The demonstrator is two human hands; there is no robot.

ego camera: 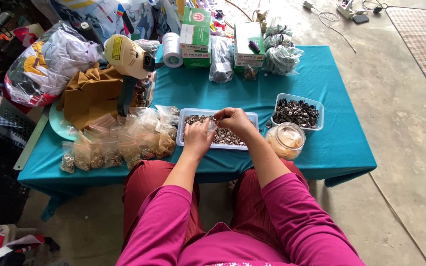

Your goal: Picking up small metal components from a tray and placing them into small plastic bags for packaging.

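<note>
A person in magenta sleeves is sitting at a low tabletop [321,98] draped in teal cloth, and both hands are working over a shallow clear plastic tray [252,118] holding small dull-metal fasteners, which is lying right in front of them at the near edge. The left hand [196,138] is resting over the tray's near left side, its grip curled around a small clear plastic bag [212,126] and keeping its mouth up. The right hand [233,119] is hovering just above the heap, its grip pressed together in a pinch on what looks like a few of the metal pieces, though they are too small to make out for certain. Just beside the tray on the left, a row of filled clear bags [109,152] is lying near the tabletop's front edge; on the right, a round clear jar [285,139] is standing close to the right forearm, with a second clear tray of darker metal clips [297,112] behind it. A cream-coloured handheld tool [126,59] is resting on a brown cloth [89,93] further back. The likely slip here is loose pieces dropping past the bag's mouth and scattering, since the opening is narrow and limp; the forearm could also nudge the jar, and the filled bags could slide off the front edge.
</note>
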